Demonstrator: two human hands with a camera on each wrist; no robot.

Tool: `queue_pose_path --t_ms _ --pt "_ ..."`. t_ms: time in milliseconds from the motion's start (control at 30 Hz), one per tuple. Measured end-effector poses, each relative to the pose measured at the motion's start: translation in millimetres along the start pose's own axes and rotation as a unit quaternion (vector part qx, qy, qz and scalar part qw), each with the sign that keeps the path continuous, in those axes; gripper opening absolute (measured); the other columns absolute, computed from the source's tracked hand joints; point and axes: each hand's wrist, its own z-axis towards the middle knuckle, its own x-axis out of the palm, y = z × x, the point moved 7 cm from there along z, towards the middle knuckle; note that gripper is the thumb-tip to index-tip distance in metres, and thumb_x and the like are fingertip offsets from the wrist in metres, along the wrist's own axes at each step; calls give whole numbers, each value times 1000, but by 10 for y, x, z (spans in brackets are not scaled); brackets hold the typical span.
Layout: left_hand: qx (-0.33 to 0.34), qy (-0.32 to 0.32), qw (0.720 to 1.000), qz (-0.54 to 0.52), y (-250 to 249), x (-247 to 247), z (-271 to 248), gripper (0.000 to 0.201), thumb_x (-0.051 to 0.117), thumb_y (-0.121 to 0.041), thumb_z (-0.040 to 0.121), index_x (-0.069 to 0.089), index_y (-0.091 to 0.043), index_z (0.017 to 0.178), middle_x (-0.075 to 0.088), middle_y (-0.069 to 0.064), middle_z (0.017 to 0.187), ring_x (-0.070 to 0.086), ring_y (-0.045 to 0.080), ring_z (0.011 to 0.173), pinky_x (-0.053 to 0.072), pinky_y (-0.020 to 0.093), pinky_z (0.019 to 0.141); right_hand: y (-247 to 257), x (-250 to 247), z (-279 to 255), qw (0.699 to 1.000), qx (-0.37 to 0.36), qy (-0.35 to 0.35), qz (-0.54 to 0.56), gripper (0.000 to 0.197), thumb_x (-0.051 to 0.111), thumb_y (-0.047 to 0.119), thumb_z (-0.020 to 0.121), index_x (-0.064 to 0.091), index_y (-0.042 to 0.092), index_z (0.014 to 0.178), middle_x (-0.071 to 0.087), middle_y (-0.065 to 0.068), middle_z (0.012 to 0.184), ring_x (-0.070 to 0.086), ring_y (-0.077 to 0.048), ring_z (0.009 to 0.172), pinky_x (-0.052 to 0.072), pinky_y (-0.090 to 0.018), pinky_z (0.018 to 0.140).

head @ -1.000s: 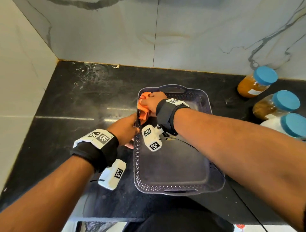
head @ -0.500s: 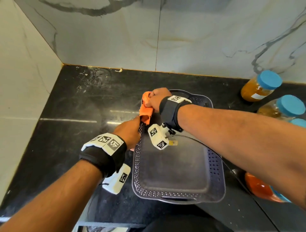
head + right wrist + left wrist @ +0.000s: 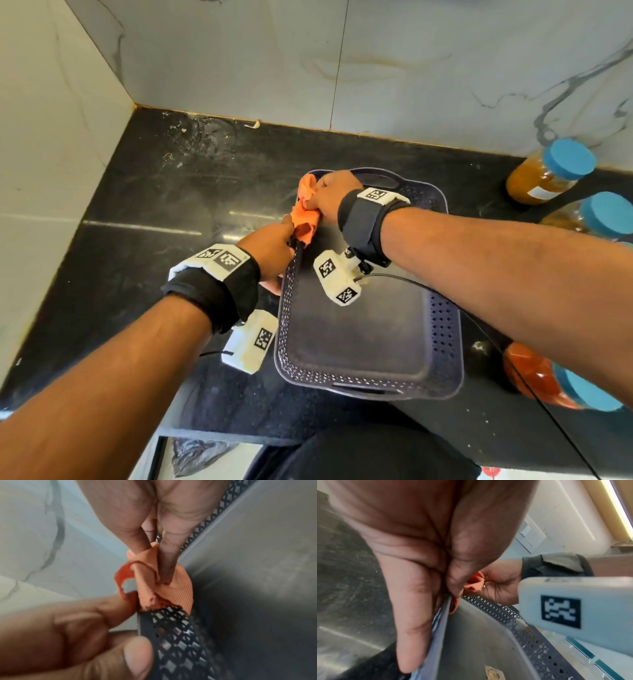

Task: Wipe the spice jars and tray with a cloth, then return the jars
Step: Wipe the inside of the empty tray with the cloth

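A dark perforated tray (image 3: 442, 329) lies on the black counter, holding no jars. My left hand (image 3: 274, 250) pinches its left rim (image 3: 443, 616), thumb inside and fingers outside. My right hand (image 3: 329, 198) grips an orange cloth (image 3: 305, 212) and holds it over the same rim near the far left corner; the right wrist view shows the cloth (image 3: 164, 588) folded over the mesh wall (image 3: 173, 628). Three blue-lidded spice jars stand off the tray on the right: a yellow-brown one (image 3: 544, 174), an amber one (image 3: 596, 216) and a red one (image 3: 548, 377).
Marble walls close the counter at the back and left. The counter's front edge (image 3: 239, 435) runs just below the tray. A cable (image 3: 513, 370) trails from my right wrist camera across the tray's right side. Crumbs and smears mark the far left counter (image 3: 198, 137).
The cloth in my right hand has slid a little toward the far corner along the left rim. My left hand keeps its hold on the rim. The head view has shifted.
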Motion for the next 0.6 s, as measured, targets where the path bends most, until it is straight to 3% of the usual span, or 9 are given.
queue_pose_path --t_ms 100,167,233,333,433,533,600 --pt "-36 21 992 -123 35 45 -40 44 32 9 98 62 -17 118 69 14 101 69 31 77 63 46 63 -47 156 -172 1000 -11 8 -8 27 72 15 82 54 26 66 61 2 82 55 -15 76 48 -24 66" --pt "-35 14 989 -144 52 41 -38 45 30 9 99 65 -11 117 71 19 102 70 33 76 63 46 66 -201 391 -395 999 3 35 -2 24 71 9 78 56 20 62 62 -3 76 56 -19 74 54 -35 75" --pt "-29 -4 991 -134 69 12 -33 45 31 8 99 68 -9 116 74 22 104 74 37 81 63 50 68 -330 607 -594 997 9 81 -7 13 68 9 78 62 16 69 62 -6 73 56 -20 71 58 -41 78" --pt "-21 -21 993 -111 63 12 -46 41 36 3 99 72 -12 112 76 20 98 76 37 84 64 51 69 -283 604 -605 994 -14 88 -58 10 73 11 78 65 16 75 64 -4 75 58 -20 73 55 -35 72" --pt "-11 -51 996 -71 31 -29 -29 34 41 -2 98 74 -11 104 76 18 93 75 37 83 64 49 70 -146 384 -398 995 -26 37 -93 23 71 14 81 57 20 64 62 2 73 57 -18 76 42 -24 62" --pt "-5 -80 997 10 -1 -89 21 31 43 -4 94 74 -8 101 74 21 100 73 40 91 61 49 80 -134 285 -259 997 -8 2 -82 25 68 16 85 54 20 64 61 -1 77 57 -21 77 42 -27 65" --pt "-7 -92 994 54 -32 -112 37 29 45 -5 93 73 -6 101 74 21 101 72 41 93 60 48 84 -178 326 -248 998 2 10 -58 9 69 17 85 62 17 79 62 -2 80 61 -24 80 50 -31 70"
